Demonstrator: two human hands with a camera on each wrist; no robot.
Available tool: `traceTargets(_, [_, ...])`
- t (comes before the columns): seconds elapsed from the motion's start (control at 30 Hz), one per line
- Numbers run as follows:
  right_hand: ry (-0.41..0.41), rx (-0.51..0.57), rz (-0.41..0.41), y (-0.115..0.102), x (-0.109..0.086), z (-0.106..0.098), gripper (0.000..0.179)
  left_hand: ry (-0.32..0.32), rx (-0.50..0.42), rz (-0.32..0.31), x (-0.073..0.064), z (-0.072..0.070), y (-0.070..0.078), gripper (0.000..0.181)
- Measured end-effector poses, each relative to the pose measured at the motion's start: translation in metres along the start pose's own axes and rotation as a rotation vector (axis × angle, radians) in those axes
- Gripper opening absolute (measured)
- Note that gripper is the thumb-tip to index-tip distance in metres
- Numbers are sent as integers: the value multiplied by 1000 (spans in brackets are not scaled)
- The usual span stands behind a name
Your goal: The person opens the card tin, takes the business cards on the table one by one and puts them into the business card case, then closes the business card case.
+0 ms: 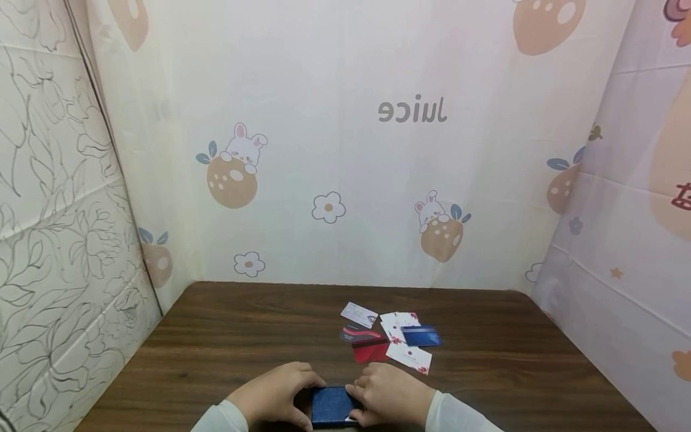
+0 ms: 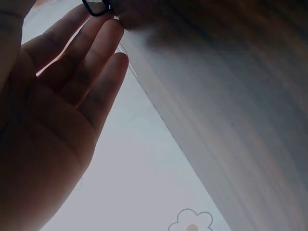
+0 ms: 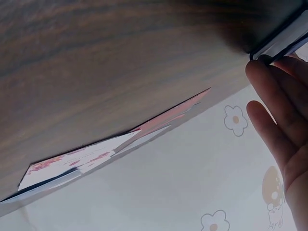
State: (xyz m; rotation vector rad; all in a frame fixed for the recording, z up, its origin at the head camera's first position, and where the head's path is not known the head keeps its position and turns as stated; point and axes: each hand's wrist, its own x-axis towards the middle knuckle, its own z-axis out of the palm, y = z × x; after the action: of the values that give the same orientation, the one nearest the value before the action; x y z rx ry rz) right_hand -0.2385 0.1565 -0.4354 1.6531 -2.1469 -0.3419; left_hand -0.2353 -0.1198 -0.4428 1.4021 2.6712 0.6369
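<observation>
A dark blue card holder (image 1: pixel 332 405) lies flat at the table's near edge, between both hands. My left hand (image 1: pixel 281 391) grips its left end, index finger by the far corner and thumb by the near one. My right hand (image 1: pixel 393 393) holds the right end, with the thumb over the near right corner, where a small white edge shows. In the left wrist view, the holder's dark rounded end (image 2: pixel 97 10) meets the fingertips. Seen from the right wrist, the holder's side (image 3: pixel 281 41) has two dark covers with a pale layer between, touched by the fingertips.
Several loose cards lie beyond my right hand: a pale card (image 1: pixel 359 314), a red one (image 1: pixel 370 349), white floral cards (image 1: pixel 410 358) and a blue card (image 1: pixel 422 336) overlapping them. The brown wooden table (image 1: pixel 227 336) ends at a printed curtain (image 1: pixel 335 150) behind.
</observation>
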Motion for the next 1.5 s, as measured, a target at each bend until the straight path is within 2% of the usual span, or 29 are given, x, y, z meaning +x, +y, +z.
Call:
traceTargets(0.1, [17,-20,-9,-1,0,0,33,4,-12,16,0,-1,-1,57])
traceTargets(0.3, [56,-60,-20,-2,-2,0,32,1,-39,2,1,1,-3,57])
traceTargets(0.8, [35,-88,-40,-3,-4,2,37,12,-36,24,1,1,-3,57])
traceTargets(1.1, [7,-74,-53,-1,-2,1,36,6,-53,8,2,0,-4,58])
traceTargets(1.2, [30,-72,-55,1,-1,0,34,16,-43,12,2,0,-5,58])
traceTargets(1.37, [90,15,2,7,-3,1,20,38,4,27,2,1,-3,60])
traceTargets(1.5, [50,122,16,10,-4,0,22,32,1,14,2,1,-2,61])
